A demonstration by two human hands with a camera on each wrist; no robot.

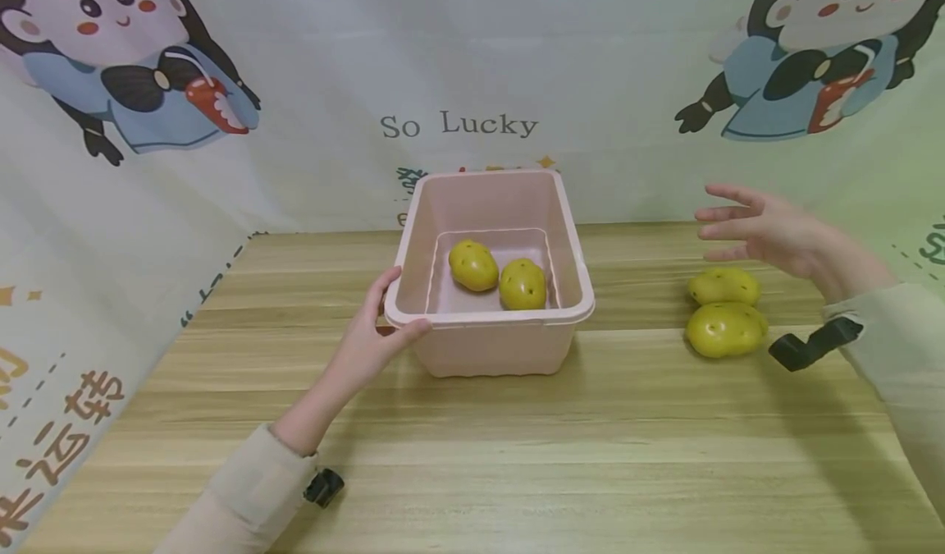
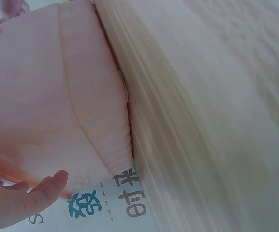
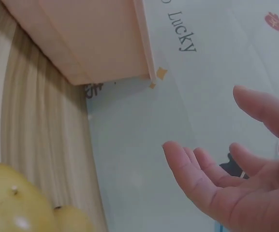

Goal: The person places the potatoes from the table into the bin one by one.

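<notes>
Two yellow potatoes, a far potato [image 1: 723,286] and a near potato [image 1: 727,330], are set close together on the right of the table [image 1: 517,472]; whether they touch cannot be told. Their skins look smooth and glossy, so some slipperiness may be expected; they are judged stiff, fairly light and not fragile. A hold seems best taken across the narrow middle, with thumb and fingers on opposite long sides. Above them the right hand [image 1: 775,230] is held in the air, fingers spread and nothing grasped.

To the left, a pink bin [image 1: 495,350] is stood upright on the table, with a left potato [image 1: 473,265] and a right potato [image 1: 523,284] laid side by side on its floor. It appears to be thin plastic, light and slightly flexible, best steadied by its rim. Its near left corner is gripped by the left hand [image 1: 378,318], thumb over the near edge. The far side is closed off by a printed cloth [image 1: 472,53].
</notes>
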